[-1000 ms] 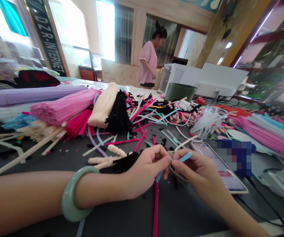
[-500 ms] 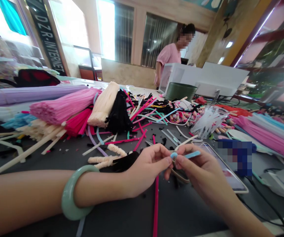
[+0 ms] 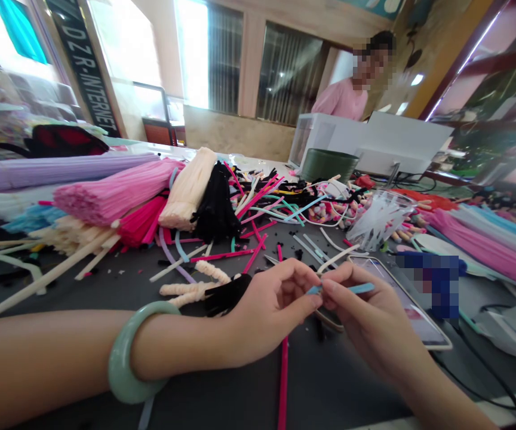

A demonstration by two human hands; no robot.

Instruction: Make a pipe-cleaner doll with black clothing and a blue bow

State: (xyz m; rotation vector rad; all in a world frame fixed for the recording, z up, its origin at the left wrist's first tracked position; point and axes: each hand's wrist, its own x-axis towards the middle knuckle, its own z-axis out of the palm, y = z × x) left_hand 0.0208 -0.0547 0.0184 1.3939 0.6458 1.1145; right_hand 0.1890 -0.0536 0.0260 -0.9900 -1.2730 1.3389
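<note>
Dark vertical banner (image 3: 88,89) beside the window: white capitals, "INTERNET" legible, after a hyphen and letters like "DZR". Phone screen (image 3: 419,322) on the table: small print, unreadable.

a thick pale green jade bangle (image 3: 120,364) circles the bare left forearm (image 3: 38,352).

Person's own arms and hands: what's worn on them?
The left hand and right hand are bare, with no gloves, and no sleeves show on either forearm. The left wrist carries a wide, smooth, rounded bangle in pale green, jade-like stone. Nothing shows on the right wrist.
</note>
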